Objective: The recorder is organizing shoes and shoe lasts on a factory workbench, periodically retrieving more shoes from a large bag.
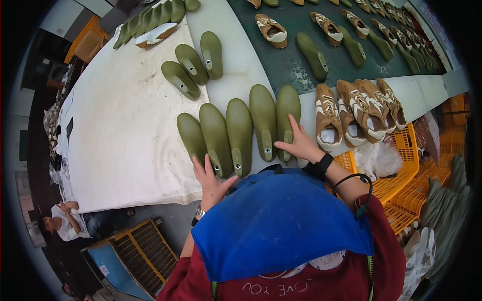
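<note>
Several green shoe lasts [239, 130] lie side by side in front of me, heel ends toward me. My left hand [213, 185] is at the heel ends on the left of the row, fingers and thumb spread, fingertips by the leftmost last [190, 133]. My right hand [304, 145] is spread at the rightmost last [288, 103]. Its index finger lies along that last's upper right side, and its thumb reaches toward the neighbouring last [263, 115]. Neither hand is wrapped round a last.
Three more lasts [190, 65] lie farther up the table. Brown-and-white sneakers [329, 118] line up to the right. A green belt [296, 70] carries sneakers and lasts. Yellow crates [401, 175] stand lower right, a slatted rack [143, 253] lower left. Another person [70, 226] is at far left.
</note>
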The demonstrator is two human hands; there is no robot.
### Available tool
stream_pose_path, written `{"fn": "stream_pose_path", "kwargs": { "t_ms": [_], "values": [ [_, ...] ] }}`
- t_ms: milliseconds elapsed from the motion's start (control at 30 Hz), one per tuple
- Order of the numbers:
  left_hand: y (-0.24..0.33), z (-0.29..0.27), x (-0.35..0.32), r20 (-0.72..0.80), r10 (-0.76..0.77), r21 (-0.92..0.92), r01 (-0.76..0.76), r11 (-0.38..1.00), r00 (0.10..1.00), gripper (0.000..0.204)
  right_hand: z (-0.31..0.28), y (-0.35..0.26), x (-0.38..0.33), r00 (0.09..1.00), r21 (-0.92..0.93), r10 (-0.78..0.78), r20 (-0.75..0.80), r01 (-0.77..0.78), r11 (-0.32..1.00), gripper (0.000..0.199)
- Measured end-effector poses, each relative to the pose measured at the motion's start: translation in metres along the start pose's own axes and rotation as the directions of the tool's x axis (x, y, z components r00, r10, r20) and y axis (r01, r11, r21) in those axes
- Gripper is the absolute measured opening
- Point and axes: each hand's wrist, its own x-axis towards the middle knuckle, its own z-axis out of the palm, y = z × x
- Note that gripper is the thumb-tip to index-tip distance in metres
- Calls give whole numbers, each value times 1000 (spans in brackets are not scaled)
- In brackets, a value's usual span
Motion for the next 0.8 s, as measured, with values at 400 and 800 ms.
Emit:
{"fn": "stream_pose_path", "kwargs": {
  "t_ms": [400, 800],
  "values": [
    [-8, 22, 40, -164, 115, 295, -63, 953, 980, 104, 6, -32, 64, 998, -66, -56, -33, 54, 996, 97],
    [-32, -111, 124, 222, 59, 138, -91, 986, 973, 65, -3, -35, 63, 990, -243, -139, 15, 138, 960, 90]
  ]
}}
